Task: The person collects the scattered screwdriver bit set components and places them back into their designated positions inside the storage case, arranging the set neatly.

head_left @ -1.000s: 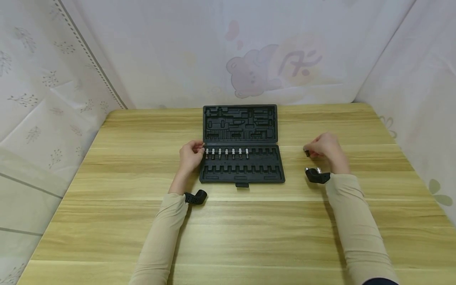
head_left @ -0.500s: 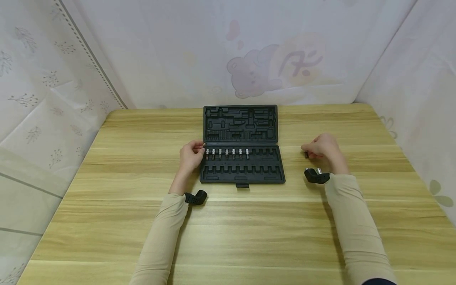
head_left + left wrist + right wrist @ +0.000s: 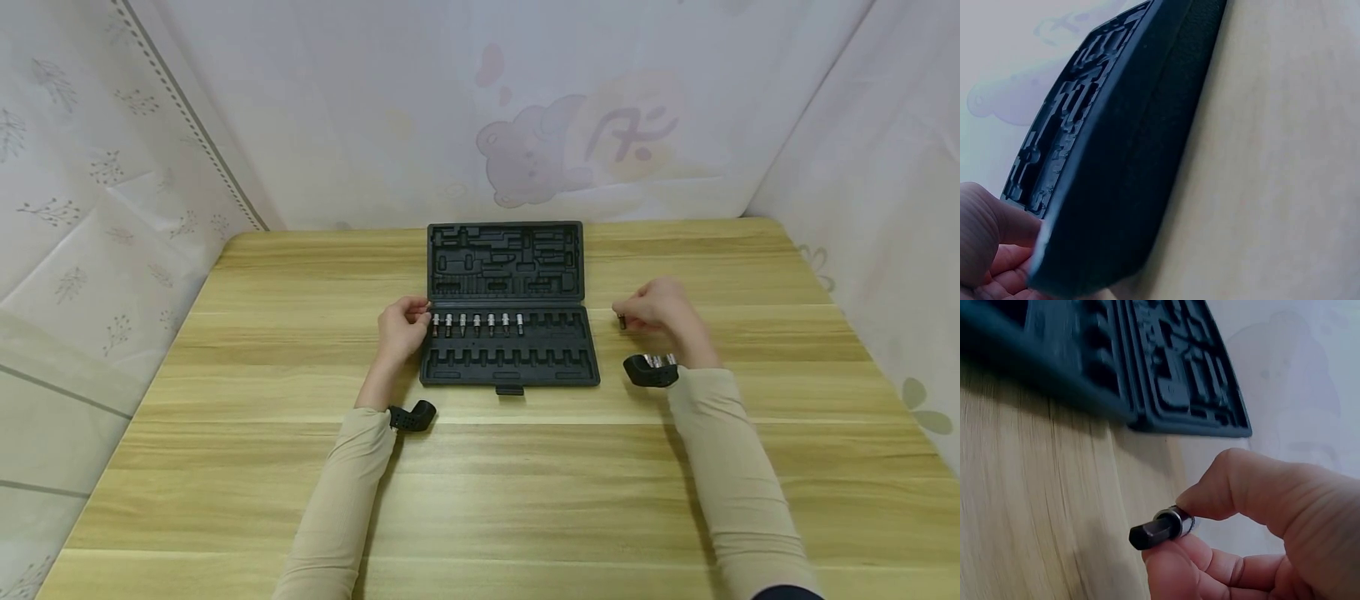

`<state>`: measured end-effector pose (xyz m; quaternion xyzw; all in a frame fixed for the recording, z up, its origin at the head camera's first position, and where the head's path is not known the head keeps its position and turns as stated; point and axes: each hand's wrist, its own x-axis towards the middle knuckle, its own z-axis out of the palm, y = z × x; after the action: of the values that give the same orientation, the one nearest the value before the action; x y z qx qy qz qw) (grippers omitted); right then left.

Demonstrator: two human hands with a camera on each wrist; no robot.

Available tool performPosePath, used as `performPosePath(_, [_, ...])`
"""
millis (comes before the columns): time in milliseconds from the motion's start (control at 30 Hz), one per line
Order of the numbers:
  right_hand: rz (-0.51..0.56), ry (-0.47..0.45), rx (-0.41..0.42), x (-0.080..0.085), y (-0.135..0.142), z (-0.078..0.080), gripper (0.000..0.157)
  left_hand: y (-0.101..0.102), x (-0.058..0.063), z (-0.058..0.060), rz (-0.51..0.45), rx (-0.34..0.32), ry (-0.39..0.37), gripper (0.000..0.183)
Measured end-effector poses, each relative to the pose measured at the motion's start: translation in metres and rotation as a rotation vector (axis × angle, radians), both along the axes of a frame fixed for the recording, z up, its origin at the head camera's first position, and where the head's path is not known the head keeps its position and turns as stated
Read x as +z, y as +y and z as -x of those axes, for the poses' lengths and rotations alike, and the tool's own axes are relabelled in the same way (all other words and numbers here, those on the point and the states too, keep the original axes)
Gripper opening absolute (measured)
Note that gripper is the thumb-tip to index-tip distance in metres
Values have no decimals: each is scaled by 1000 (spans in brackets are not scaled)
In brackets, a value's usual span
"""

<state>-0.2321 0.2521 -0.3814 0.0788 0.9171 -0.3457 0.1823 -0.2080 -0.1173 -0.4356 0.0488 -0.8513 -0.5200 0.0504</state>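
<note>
Foremost, two beige sleeves (image 3: 330,500), laid along a wood-grain table (image 3: 540,492). Next, a black wrist camera (image 3: 412,416) on each arm; beyond the right one, partly hidden by it, a few silver pieces (image 3: 660,361). Then one right hand (image 3: 656,307), thumb and fingers drawn together in a pinch on a hex bit socket (image 3: 1154,534): silver collar, black tip, position near the black case (image 3: 551,339) on its right side, apart from it. Likewise one left hand (image 3: 402,327), thumb and curled fingers gripping the case's left edge. Case opened out on the table, latch (image 3: 510,389) at the near edge. In its upper row, from the left, seven more bit sockets (image 3: 477,323), side by side. Farther back, lid (image 3: 506,265), moulded with recesses. Farthest, pale cloth (image 3: 337,125) with faint bear print (image 3: 525,158).
</note>
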Motion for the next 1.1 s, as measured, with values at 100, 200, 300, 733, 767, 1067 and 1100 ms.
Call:
performPosePath(100, [15,-1,20,2,-7,-1,35,0,1,0,2,3,0,24])
performPosePath(200, [4,1,50,4,-14,0,34,0,1,0,6,7,0,23])
performPosePath(300, [-10,3,81,7,-23,0,34,0,0,0,10,10,-1,23])
performPosePath(733, [86,-21,60,5,-63,4,27,1,0,0,11,7,10,24])
performPosePath(767, [91,-22,62,4,-66,5,26,1,0,0,11,7,11,24])
performPosePath(1067, [61,-27,111,1,-84,6,28,0,-3,2,10,10,19,23])
performPosePath(1100, [56,-29,113,1,-86,6,28,0,-3,2,10,10,18,23])
